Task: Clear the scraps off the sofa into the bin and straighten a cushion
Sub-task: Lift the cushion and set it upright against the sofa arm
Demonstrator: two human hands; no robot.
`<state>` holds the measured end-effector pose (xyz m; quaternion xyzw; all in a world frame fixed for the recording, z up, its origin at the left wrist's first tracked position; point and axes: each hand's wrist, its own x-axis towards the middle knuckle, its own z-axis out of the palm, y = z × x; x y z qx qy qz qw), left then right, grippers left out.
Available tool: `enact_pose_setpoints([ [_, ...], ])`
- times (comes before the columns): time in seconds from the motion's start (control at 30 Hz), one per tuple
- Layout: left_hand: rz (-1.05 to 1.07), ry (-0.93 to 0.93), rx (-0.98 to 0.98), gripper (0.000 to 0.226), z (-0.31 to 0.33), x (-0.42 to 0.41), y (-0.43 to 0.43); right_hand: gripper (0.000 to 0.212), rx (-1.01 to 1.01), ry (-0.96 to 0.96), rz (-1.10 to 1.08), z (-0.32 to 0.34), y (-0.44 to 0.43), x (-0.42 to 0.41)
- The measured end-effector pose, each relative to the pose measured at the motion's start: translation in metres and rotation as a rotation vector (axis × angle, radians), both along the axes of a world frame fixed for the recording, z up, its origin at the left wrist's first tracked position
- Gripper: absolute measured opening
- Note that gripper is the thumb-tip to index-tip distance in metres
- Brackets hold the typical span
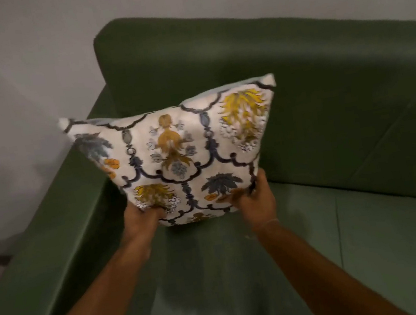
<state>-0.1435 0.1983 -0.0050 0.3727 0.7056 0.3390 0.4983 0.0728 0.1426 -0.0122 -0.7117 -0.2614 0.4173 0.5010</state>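
Gripping the patterned cushion (pixel 174 156) by its lower corners, my left hand (pixel 143 216) and right hand (pixel 254 199) hold it upright above my fingers, over the green sofa (pixel 338 85) seat.

Dim, warm indoor light with soft shadows; the whole view is slightly motion-blurred and bowed at the edges.

One patterned cushion (pixel 180 158), one green sofa (pixel 324 82), two hands, left hand (pixel 142 214), right hand (pixel 255 198)

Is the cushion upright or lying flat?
Upright, tilted slightly: the cushion stands on edge, left hand and right hand gripping its bottom corners.
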Motion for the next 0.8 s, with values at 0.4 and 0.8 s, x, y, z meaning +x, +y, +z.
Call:
enact_pose_setpoints([
  [0.4, -0.356, 0.32, -0.111, 0.08, -0.006, 0.077, -0.002, 0.089, -0.009, 0.08, 0.024, -0.022, -0.054, 0.087],
  [0.8, -1.213, 0.335, -0.023, 0.079, 0.038, 0.379, -0.128, 0.093, -0.173, -0.01, -0.439, 0.004, -0.258, 0.294],
])
